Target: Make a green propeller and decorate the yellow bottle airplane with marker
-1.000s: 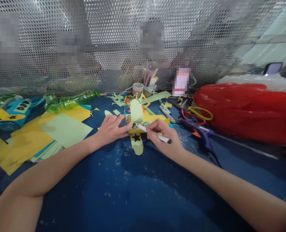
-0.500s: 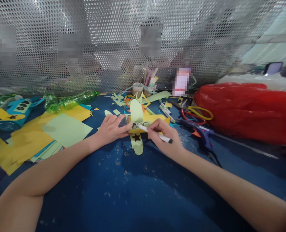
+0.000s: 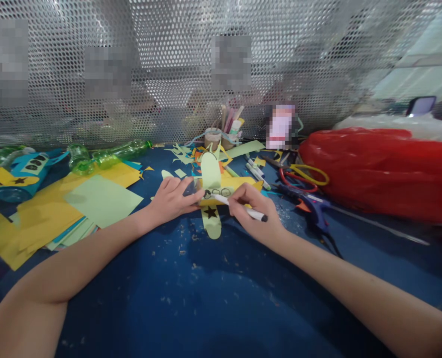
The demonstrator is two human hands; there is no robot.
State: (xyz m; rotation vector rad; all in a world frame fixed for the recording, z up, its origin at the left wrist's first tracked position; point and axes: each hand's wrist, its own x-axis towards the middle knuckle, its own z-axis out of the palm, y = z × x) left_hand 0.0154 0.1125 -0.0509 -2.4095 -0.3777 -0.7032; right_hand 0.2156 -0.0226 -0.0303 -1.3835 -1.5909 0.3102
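Observation:
A yellow plane model [image 3: 239, 185] with pale green wings lies at the middle of the blue table. Black window outlines run along its body, the leftmost partly filled in, and the near wing [image 3: 212, 226] bears a black star. My left hand [image 3: 174, 199] is at the model's left end, its fingers bent and holding it there. My right hand [image 3: 256, 211] is closed round a white marker [image 3: 256, 214] with a black end. The marker's tip points at the leftmost window, touching or very near it.
Coloured paper sheets [image 3: 103, 199], green bottles [image 3: 122, 153] and a blue plane model [image 3: 30, 166] lie left. Paper scraps and cups [image 3: 212, 136] stand behind. Scissors [image 3: 305, 179], a glue gun [image 3: 316, 206] and a red bag [image 3: 385, 169] are right.
The marker tip has shifted very slightly at the leftmost window with my right hand. My left hand has stayed in place on the model.

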